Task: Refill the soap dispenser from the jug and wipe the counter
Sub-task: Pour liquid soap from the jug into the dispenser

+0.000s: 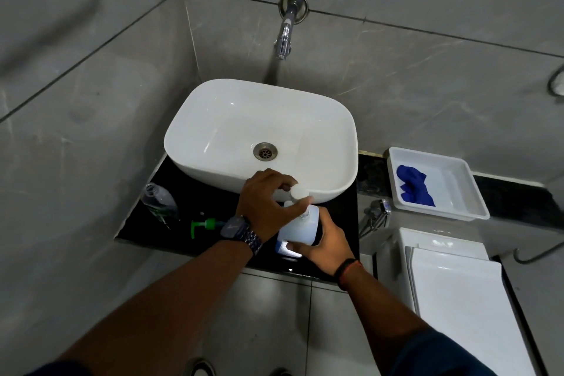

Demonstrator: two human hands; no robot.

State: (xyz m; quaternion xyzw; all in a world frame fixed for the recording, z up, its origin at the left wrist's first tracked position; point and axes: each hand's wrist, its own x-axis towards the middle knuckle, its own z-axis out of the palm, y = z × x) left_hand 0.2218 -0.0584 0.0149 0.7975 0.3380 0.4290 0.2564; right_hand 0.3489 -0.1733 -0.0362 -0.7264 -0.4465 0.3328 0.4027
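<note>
A translucent white jug (300, 227) stands on the black counter (338, 207) in front of the basin. My right hand (323, 243) grips the jug's side. My left hand (268, 203) holds the jug's round white cap (299, 192) just above its neck. At the counter's left stands the clear soap dispenser bottle (160, 201), its top off. Its green pump head (204, 226) lies flat on the counter between the bottle and my left wrist. A blue cloth (415, 186) lies in a white tray (457, 192) on the ledge to the right.
The white basin (213, 119) fills the back of the counter, under a chrome wall tap (285, 36). A chrome spray fitting (377, 214) hangs right of the counter. A white toilet cistern (442, 253) sits below the tray. Grey tiled walls close in on the left and back.
</note>
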